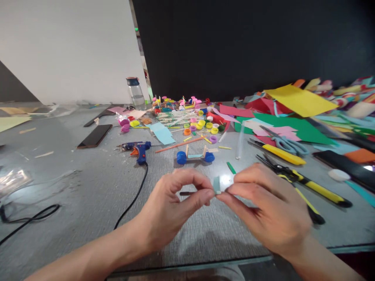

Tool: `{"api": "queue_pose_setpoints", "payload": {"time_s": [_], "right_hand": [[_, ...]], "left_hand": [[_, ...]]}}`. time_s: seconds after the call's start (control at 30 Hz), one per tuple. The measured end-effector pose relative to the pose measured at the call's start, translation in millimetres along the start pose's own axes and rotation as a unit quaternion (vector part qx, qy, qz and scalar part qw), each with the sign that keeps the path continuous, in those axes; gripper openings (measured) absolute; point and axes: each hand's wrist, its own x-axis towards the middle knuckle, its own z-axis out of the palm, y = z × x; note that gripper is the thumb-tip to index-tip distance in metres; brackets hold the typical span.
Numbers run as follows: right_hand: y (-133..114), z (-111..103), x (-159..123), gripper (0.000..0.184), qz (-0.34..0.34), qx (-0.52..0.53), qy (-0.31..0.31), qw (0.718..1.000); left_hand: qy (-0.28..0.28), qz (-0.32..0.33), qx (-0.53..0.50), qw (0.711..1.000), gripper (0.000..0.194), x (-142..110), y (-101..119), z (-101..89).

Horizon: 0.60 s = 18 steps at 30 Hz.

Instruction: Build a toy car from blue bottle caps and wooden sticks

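Observation:
Fingertip to fingertip over the near part of the table, my left hand [175,210] and my right hand [269,210] pinch a small light blue paper strip [216,183] between them. A thin dark stick [186,193] also sticks out from between my left thumb and fingers. How the strip meets the stick is hidden by the fingertips. Just beyond my hands stands a small frame of sticks [195,155] with blue bottle-cap wheels [181,157] at its sides. A green sliver [231,168] lies close to my right fingers.
A blue hot glue gun [142,150] and phone [95,136] lie left. Coloured caps [201,123], sticks and a bottle [136,93] are at the back. On the right are scissors [288,144], a yellow cutter [283,153], pliers [319,187] and coloured paper [301,100].

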Motion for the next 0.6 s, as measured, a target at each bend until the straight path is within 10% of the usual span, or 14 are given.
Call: {"api": "queue_pose_setpoints", "payload": {"time_s": [0.23, 0.6], "right_hand": [[-8, 4, 7, 0.009, 0.152, 0.200, -0.058, 0.966], [-6, 12, 5, 0.016, 0.217, 0.322, -0.048, 0.920]], "left_hand": [[0.017, 0.236, 0.232, 0.944, 0.007, 0, -4, -6.2], [0.023, 0.284, 0.298, 0.911, 0.018, -1, -5, -7.3]]}}
